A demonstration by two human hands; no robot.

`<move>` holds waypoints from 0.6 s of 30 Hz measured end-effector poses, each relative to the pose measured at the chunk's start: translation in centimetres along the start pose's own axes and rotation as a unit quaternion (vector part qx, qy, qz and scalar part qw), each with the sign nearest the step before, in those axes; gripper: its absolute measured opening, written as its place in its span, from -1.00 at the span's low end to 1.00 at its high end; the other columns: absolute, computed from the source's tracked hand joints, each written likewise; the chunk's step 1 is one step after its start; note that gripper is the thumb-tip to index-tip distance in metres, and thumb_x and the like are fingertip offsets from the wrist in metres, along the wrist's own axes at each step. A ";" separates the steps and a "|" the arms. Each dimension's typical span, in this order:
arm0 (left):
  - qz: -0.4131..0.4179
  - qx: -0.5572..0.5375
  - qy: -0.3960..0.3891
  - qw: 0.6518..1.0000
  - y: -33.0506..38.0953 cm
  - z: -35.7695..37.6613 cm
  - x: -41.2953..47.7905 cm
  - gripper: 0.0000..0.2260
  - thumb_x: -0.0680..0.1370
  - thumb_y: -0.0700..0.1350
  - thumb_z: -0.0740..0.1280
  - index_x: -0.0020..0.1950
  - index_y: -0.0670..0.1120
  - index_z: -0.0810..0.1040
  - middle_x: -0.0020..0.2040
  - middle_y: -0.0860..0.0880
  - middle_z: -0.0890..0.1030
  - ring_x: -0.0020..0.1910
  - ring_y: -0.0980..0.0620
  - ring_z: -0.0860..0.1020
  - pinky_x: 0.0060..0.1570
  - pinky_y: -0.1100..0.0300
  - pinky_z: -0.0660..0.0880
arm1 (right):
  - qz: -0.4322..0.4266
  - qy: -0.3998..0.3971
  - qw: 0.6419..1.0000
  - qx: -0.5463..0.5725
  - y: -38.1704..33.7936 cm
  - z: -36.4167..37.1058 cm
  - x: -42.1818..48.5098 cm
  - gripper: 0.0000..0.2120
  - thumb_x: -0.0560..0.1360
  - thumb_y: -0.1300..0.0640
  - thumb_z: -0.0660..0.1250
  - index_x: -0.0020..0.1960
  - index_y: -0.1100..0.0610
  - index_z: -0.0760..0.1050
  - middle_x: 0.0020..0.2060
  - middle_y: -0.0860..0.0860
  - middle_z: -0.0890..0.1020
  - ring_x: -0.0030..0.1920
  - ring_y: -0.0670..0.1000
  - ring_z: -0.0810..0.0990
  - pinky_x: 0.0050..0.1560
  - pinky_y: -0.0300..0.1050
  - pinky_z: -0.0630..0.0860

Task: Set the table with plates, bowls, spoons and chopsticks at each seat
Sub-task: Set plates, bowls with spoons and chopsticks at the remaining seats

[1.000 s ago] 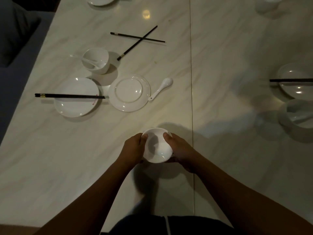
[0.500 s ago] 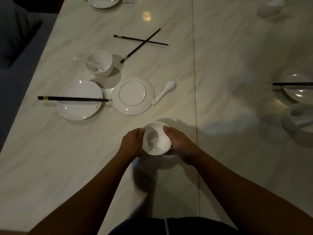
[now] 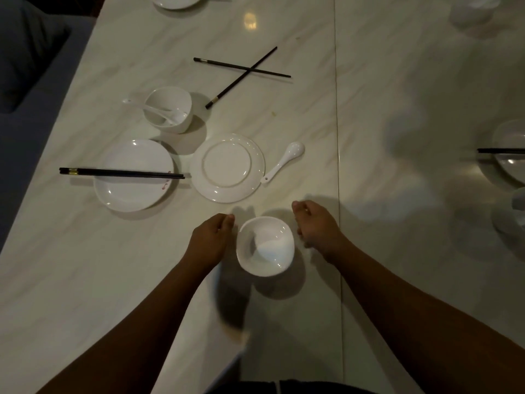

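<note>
A small white bowl [image 3: 265, 246] stands on the marble table [image 3: 85, 280] near its front edge. My left hand [image 3: 211, 240] is just left of it and my right hand [image 3: 315, 226] just right of it, both off the bowl with fingers curled and holding nothing. Beyond the bowl lies an upside-down white plate [image 3: 227, 167] with a white spoon [image 3: 284, 160] beside it. Two black chopsticks [image 3: 244, 71] lie crossed further back.
At the left a plate [image 3: 133, 189] carries a pair of chopsticks [image 3: 122, 172], with a bowl holding a spoon [image 3: 167, 109] behind it. Another plate with chopsticks [image 3: 511, 152] and a bowl sit at the right edge. A plate [image 3: 177, 1] is at the far end.
Both hands have let go of the small bowl, which now rests on the table. The hands have moved apart to either side of it.
</note>
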State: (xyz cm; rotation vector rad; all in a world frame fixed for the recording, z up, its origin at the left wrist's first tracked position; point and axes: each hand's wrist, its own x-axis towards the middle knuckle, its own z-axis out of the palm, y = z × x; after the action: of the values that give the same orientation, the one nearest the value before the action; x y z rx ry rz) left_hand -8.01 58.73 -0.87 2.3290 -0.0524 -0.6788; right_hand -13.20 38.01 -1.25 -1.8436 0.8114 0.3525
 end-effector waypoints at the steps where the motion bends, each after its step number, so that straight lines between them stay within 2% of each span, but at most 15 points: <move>1: 0.015 0.064 0.014 0.998 -0.6 -0.2 0.7 -0.73 0.62 0.00 0.12 0.03 -0.10 0.56 -0.06 -0.09 0.60 -0.04 -0.09 0.56 -0.06 0.11 0.43 | -0.037 0.023 0.998 -0.053 -0.5 -0.1 1.2 -0.69 0.60 -0.01 0.15 0.24 0.11 0.48 0.02 0.11 0.58 0.04 0.11 0.56 -0.01 -0.12 0.45; 4: 0.070 0.215 0.052 0.973 -2.1 0.0 1.6 -0.75 0.56 -0.04 0.23 0.18 -0.10 0.54 0.17 -0.13 0.52 0.17 -0.17 0.46 0.11 0.03 0.40 | -0.113 0.025 0.977 -0.177 -2.7 0.2 4.5 -0.57 0.57 0.15 0.11 0.43 -0.04 0.31 0.15 0.18 0.49 0.09 0.15 0.51 0.12 -0.12 0.39; 6: 0.108 0.238 0.066 0.963 -2.6 0.2 1.4 -0.72 0.52 -0.08 0.31 0.20 -0.12 0.52 0.22 -0.16 0.50 0.20 -0.21 0.45 0.13 0.00 0.42 | -0.140 0.001 0.955 -0.261 -3.9 1.1 6.2 -0.45 0.55 0.18 0.09 0.50 -0.14 0.14 0.25 0.19 0.35 0.11 0.18 0.46 0.14 -0.02 0.43; 8: 0.138 0.250 0.077 0.955 -3.1 0.5 1.2 -0.71 0.47 -0.12 0.38 0.17 -0.15 0.53 0.19 -0.19 0.52 0.17 -0.23 0.48 0.12 -0.03 0.45 | -0.164 -0.004 0.921 -0.352 -4.6 2.1 7.5 -0.41 0.55 0.17 0.10 0.52 -0.14 0.04 0.31 0.18 0.27 0.14 0.20 0.42 0.18 0.06 0.44; 10: 0.142 0.252 0.081 0.954 -3.4 0.5 1.0 -0.69 0.46 -0.12 0.40 0.17 -0.16 0.53 0.20 -0.19 0.53 0.18 -0.22 0.48 0.14 -0.03 0.44 | -0.182 0.011 0.885 -0.428 -4.7 2.2 7.8 -0.47 0.56 0.16 0.11 0.51 -0.03 0.13 0.32 0.18 0.29 0.14 0.22 0.41 0.19 0.09 0.42; 12: 0.145 0.251 0.077 0.954 -3.6 0.5 1.0 -0.66 0.46 -0.11 0.40 0.20 -0.16 0.52 0.22 -0.19 0.52 0.21 -0.22 0.47 0.17 -0.03 0.44 | -0.242 0.048 0.840 -0.484 -3.8 1.9 7.8 -0.62 0.56 0.17 0.12 0.37 0.15 0.36 0.31 0.17 0.36 0.16 0.23 0.41 0.14 0.08 0.42; 13: 0.146 0.252 0.073 0.954 -3.7 0.5 1.0 -0.65 0.45 -0.11 0.40 0.22 -0.15 0.52 0.23 -0.19 0.52 0.22 -0.23 0.47 0.17 -0.03 0.43 | -0.256 0.064 0.828 -0.495 -3.2 1.5 7.7 -0.68 0.57 0.16 0.12 0.28 0.21 0.42 0.26 0.18 0.41 0.13 0.22 0.43 0.09 0.06 0.44; 15: 0.144 0.258 0.060 0.954 -3.9 0.4 0.9 -0.61 0.46 -0.09 0.40 0.26 -0.14 0.49 0.27 -0.19 0.49 0.25 -0.22 0.45 0.20 -0.04 0.42 | -0.203 0.100 0.871 -0.436 -2.4 0.4 7.2 -0.73 0.58 0.11 0.15 0.20 0.22 0.42 0.13 0.22 0.48 0.03 0.19 0.52 0.02 0.01 0.51; 16: 0.142 0.260 0.054 0.954 -3.9 0.3 0.8 -0.60 0.47 -0.08 0.39 0.28 -0.13 0.47 0.30 -0.18 0.47 0.28 -0.21 0.43 0.23 -0.03 0.41 | -0.158 0.107 0.895 -0.402 -2.0 -0.1 6.9 -0.73 0.58 0.11 0.17 0.22 0.22 0.40 0.09 0.23 0.48 0.00 0.18 0.55 0.01 0.00 0.53; 18: 0.140 0.259 0.045 0.955 -3.8 0.3 0.5 -0.58 0.49 -0.06 0.36 0.32 -0.13 0.44 0.34 -0.17 0.44 0.31 -0.20 0.40 0.27 -0.02 0.37 | -0.097 0.113 0.919 -0.365 -1.3 -0.8 6.2 -0.70 0.56 0.19 0.19 0.27 0.23 0.34 0.07 0.24 0.51 0.00 0.19 0.57 0.01 -0.01 0.54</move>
State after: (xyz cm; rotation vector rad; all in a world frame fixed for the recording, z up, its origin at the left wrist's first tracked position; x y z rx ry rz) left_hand -8.25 61.25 -3.74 2.7699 -0.5695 -0.4484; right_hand -7.95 35.26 -3.61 -2.6841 0.6853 0.3445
